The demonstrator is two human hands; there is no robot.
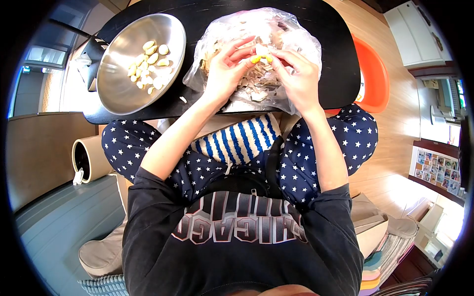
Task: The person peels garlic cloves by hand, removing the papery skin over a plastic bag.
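Both my hands are pinching one garlic clove (261, 50) over the plastic bag (296, 37) of peelings on the counter (335, 74); my left hand (224, 69) and right hand (298, 79) are closing fingertips on it. It is likely light, firm and slippery with brittle skin, so I am gripping its ends. Peeled cloves are lying in the steel bowl (118, 89) left of the bag.

Your fingers (256, 58) met over the bag (296, 39) on the table (335, 74); the bowl (118, 89) holding cloves (148, 64) sat left of them.
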